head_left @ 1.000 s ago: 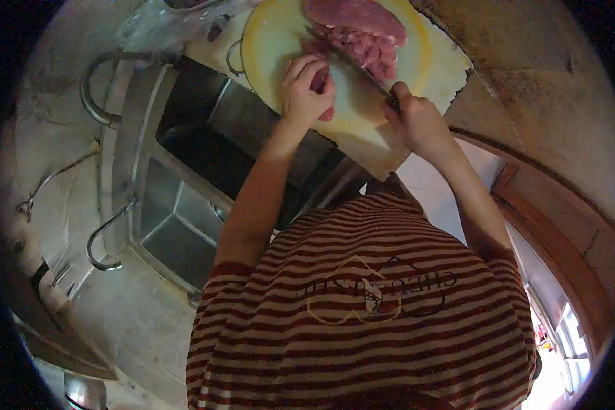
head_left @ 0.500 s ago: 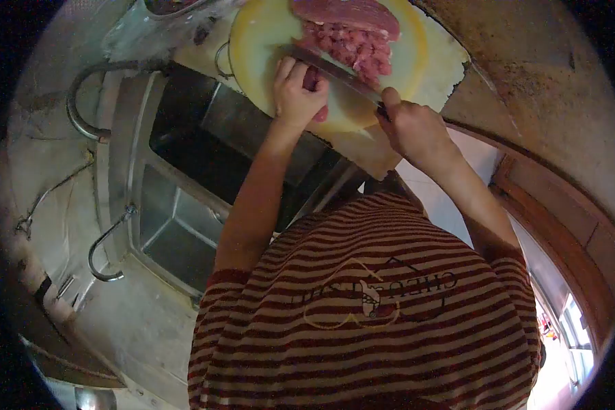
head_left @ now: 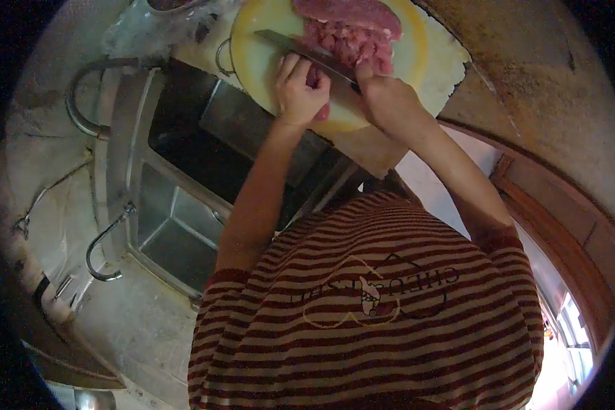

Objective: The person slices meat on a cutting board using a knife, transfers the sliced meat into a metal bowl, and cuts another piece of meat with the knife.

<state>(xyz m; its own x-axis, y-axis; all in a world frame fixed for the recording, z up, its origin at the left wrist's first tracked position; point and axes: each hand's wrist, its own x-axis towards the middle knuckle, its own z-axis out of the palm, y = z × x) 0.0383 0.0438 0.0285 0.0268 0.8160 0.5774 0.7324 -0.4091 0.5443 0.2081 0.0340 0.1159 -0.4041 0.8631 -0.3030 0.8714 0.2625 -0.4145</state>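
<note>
My right hand [head_left: 389, 102] is closed around the handle of a long kitchen knife [head_left: 311, 56]. The blade slants up to the left, passing just beyond the fingers of my left hand [head_left: 299, 92]. Those fingers are wrapped over a strip of raw meat [head_left: 322, 111], whose near end shows below the thumb; the rest lies under my hand. Beyond the blade is a heap of cut meat pieces [head_left: 348, 42], and behind it a larger slab of meat [head_left: 352, 12]. All of it rests on a round, yellow-rimmed cutting board [head_left: 242, 51].
A metal sink [head_left: 184, 123] lies left of and below the board, with a second basin [head_left: 178, 212] nearer. Curved faucets [head_left: 75, 113] stand along its left side. The board has a wire handle [head_left: 220, 58]. A worn counter [head_left: 526, 75] extends to the right.
My right hand and the knife have moved up and to the left, so the tip now reaches farther past my left hand. My left hand stays nearly in place on the meat.
</note>
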